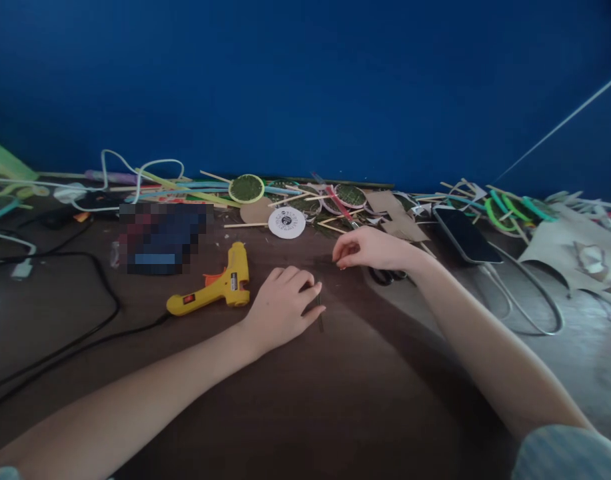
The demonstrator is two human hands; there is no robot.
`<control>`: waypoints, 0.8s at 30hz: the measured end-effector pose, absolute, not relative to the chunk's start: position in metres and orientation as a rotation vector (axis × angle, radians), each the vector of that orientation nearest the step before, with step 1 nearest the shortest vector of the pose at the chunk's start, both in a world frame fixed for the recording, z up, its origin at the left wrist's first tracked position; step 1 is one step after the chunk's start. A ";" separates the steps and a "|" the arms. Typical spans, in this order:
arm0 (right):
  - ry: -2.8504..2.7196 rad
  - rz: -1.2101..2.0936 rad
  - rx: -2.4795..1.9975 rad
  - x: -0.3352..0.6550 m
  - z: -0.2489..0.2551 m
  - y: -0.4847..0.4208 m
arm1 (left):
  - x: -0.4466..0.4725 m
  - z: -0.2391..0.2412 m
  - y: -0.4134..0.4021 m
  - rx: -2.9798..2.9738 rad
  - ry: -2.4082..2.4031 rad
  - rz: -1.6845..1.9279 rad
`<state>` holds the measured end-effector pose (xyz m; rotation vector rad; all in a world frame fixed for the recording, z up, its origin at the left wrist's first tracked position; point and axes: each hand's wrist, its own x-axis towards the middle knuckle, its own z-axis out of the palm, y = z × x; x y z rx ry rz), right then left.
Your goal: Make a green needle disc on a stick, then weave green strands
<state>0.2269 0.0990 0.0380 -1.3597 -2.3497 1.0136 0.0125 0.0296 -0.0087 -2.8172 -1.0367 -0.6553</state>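
Observation:
My left hand (286, 305) rests low over the dark table, its fingers curled. A thin dark strip (321, 323) shows at its thumb and forefinger tips. Farther back and to the right, my right hand (369, 249) hovers in a pinch. Something thin and dark seems to be at its fingertips, too faint to name. Just below this hand are the black handles of scissors (384, 276), partly covered by it. A yellow hot glue gun (220, 285) with an orange trigger lies left of my left hand. Behind both hands is a round white printed disc (286, 223) on a wooden stick.
Green discs with coloured rims (246, 189), sticks and cardboard pieces (396, 215) crowd the back edge by the blue wall (305, 87). A phone (466, 235) with a pale cable lies at right, near cut paper (575, 250). Black cords (80, 365) run along the left.

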 end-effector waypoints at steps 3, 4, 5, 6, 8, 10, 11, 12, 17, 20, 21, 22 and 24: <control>-2.381 1.009 -1.331 0.226 0.034 0.099 | 0.013 -0.007 0.030 -2.816 -1.063 -0.629; -2.387 1.012 -1.331 0.226 0.034 0.099 | 0.013 -0.007 0.030 -2.817 -1.063 -0.628; -2.392 1.020 -1.332 0.226 0.034 0.099 | 0.013 -0.007 0.031 -2.820 -1.062 -0.628; -2.399 1.031 -1.334 0.227 0.035 0.100 | 0.013 -0.007 0.031 -2.819 -1.061 -0.631; -2.401 1.039 -1.356 0.230 0.037 0.102 | 0.013 -0.008 0.031 -2.820 -1.060 -0.637; -2.376 0.988 -1.418 0.236 0.039 0.106 | 0.013 -0.008 0.031 -2.822 -1.060 -0.646; -2.349 0.927 -1.466 0.240 0.039 0.109 | 0.013 -0.008 0.031 -2.826 -1.061 -0.648; -2.310 0.850 -1.518 0.245 0.039 0.113 | 0.013 -0.008 0.031 -2.829 -1.062 -0.648; -2.145 0.615 -1.695 0.272 0.032 0.129 | 0.013 -0.007 0.030 -2.830 -1.074 -0.660; -1.989 0.476 -1.800 0.281 0.026 0.136 | 0.013 -0.007 0.030 -2.829 -1.083 -0.663; -1.941 0.425 -1.850 0.282 0.025 0.138 | 0.013 -0.007 0.030 -2.828 -1.082 -0.662; -1.919 0.390 -1.894 0.282 0.024 0.141 | 0.013 -0.007 0.031 -2.828 -1.079 -0.662; -1.956 0.382 -1.952 0.280 0.023 0.145 | 0.013 -0.008 0.031 -2.828 -1.073 -0.657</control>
